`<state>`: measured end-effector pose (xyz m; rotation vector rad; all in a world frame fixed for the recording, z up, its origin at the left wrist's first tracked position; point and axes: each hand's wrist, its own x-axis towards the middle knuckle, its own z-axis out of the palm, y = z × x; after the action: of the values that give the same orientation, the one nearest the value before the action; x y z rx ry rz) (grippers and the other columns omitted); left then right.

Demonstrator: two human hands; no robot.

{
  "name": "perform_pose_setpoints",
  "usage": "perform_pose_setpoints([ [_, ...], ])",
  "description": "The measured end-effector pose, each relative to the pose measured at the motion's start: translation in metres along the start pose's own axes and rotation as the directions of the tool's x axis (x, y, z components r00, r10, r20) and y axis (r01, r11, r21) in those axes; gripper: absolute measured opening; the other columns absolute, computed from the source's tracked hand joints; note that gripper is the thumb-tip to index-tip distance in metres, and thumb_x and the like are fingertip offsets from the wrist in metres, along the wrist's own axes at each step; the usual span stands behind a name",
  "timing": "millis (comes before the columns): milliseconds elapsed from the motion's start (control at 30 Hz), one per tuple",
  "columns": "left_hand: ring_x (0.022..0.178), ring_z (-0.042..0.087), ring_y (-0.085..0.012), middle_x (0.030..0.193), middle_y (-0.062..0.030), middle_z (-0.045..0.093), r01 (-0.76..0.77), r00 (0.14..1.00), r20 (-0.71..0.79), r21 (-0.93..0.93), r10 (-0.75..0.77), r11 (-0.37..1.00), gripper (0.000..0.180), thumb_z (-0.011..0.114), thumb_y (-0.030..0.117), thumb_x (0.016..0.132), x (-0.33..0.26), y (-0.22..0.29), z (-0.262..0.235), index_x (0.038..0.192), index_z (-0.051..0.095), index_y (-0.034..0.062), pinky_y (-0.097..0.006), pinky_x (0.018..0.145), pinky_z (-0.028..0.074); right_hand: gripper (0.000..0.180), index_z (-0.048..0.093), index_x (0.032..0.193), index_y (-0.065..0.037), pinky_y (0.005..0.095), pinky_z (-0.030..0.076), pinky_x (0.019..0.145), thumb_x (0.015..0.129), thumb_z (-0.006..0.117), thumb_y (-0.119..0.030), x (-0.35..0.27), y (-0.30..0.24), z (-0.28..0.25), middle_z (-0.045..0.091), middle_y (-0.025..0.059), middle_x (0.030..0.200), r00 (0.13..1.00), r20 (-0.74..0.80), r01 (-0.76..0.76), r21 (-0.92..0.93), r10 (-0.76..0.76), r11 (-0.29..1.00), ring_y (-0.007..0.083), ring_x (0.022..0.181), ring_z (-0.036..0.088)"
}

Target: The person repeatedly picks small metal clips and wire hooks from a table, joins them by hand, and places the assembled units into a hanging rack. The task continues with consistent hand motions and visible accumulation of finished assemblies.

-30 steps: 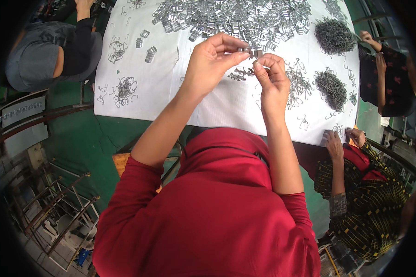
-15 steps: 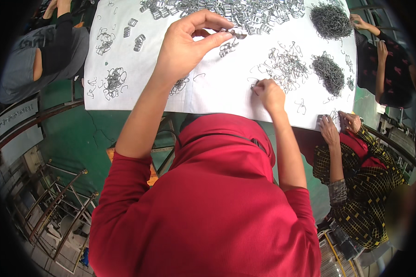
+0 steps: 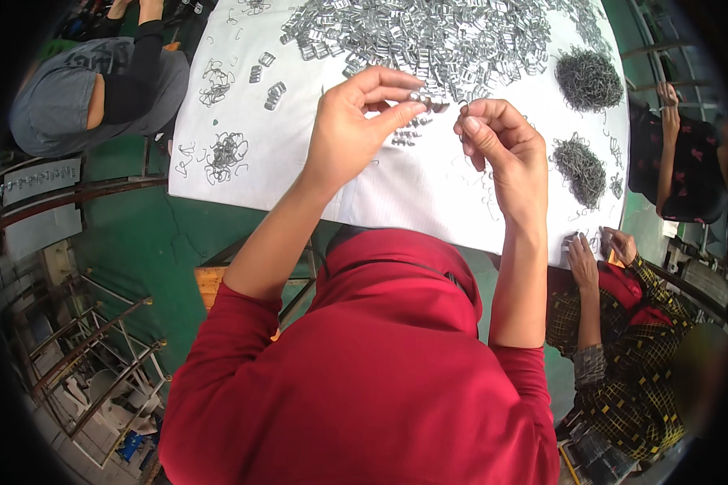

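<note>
My left hand (image 3: 356,121) holds a small shiny metal clip (image 3: 432,103) between thumb and fingers, above the white-covered table. Close by on its right, my right hand (image 3: 505,153) is pinched on a thin wire hook (image 3: 463,111), only partly visible between the fingertips. The hook and the clip are near each other; a small gap seems to lie between them. Below the left fingertips, several similar metal pieces (image 3: 406,136) lie on the cloth. Bent wire hooks (image 3: 481,190) are scattered under my right wrist, partly hidden by it.
A wide heap of metal clips (image 3: 429,40) covers the far table (image 3: 291,153). Dark wire piles (image 3: 588,78) stand at the right, looser hook piles (image 3: 227,158) at the left. A co-worker's hands (image 3: 578,259) are at the near right corner; other people sit left and right.
My right hand has risen from the table near the loose hooks and come up beside the left hand, with a hook in its fingers. The left hand still holds the clip. The whole view has shifted.
</note>
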<state>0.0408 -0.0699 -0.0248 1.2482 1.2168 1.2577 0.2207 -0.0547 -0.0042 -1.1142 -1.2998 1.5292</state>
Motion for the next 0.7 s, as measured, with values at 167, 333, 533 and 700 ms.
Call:
perform_pose_setpoints([
  [167, 0.083, 0.058, -0.0103, 0.089, -0.0064, 0.062, -0.095, 0.995, -0.005, -0.041, 0.095, 0.995, 0.021, 0.064, -0.002, 0.077, -0.007, 0.004, 0.007, 0.097, 0.06, -0.0013, -0.023, 0.075, 0.047, 0.01, 0.061, 0.087, -0.001, 0.0182, 0.038, 0.057, 0.082, 0.061, -0.009, 0.002, -0.008, 0.007, 0.059, 0.0031, 0.082, 0.996, -0.052, 0.073, -0.024, -0.074, 0.997, 0.007, 0.069, 0.051],
  [333, 0.079, 0.057, -0.0093, 0.088, -0.0047, 0.062, -0.13, 0.991, -0.008, -0.021, 0.13, 0.991, 0.02, 0.065, -0.001, 0.076, -0.006, 0.007, 0.011, 0.095, 0.062, -0.0004, -0.023, 0.075, 0.046, 0.008, 0.061, 0.082, 0.0, 0.0206, 0.041, 0.065, 0.081, 0.062, -0.008, 0.006, -0.004, 0.009, 0.051, 0.0047, 0.096, 0.98, -0.087, 0.172, -0.078, -0.178, 0.982, 0.0098, 0.079, 0.05],
  [533, 0.083, 0.058, -0.01, 0.092, -0.0061, 0.063, -0.095, 0.995, 0.039, -0.05, 0.097, 0.994, 0.019, 0.065, -0.001, 0.076, -0.002, 0.004, 0.011, 0.095, 0.062, -0.0006, -0.024, 0.076, 0.046, 0.006, 0.06, 0.086, 0.001, 0.0213, 0.042, 0.067, 0.082, 0.059, -0.004, 0.013, -0.002, 0.01, 0.051, 0.0046, 0.097, 0.973, -0.027, 0.23, 0.053, -0.229, 0.972, 0.01, 0.078, 0.051],
  [700, 0.086, 0.057, -0.0104, 0.094, -0.0065, 0.063, -0.065, 0.996, 0.06, -0.087, 0.07, 0.994, 0.018, 0.061, 0.002, 0.08, 0.008, -0.006, 0.003, 0.098, 0.061, -0.0015, -0.024, 0.08, 0.045, 0.007, 0.059, 0.088, 0.001, 0.0219, 0.042, 0.07, 0.083, 0.057, -0.003, 0.019, -0.001, 0.008, 0.053, 0.0049, 0.094, 0.968, -0.012, 0.249, 0.082, -0.249, 0.965, 0.0103, 0.079, 0.051],
])
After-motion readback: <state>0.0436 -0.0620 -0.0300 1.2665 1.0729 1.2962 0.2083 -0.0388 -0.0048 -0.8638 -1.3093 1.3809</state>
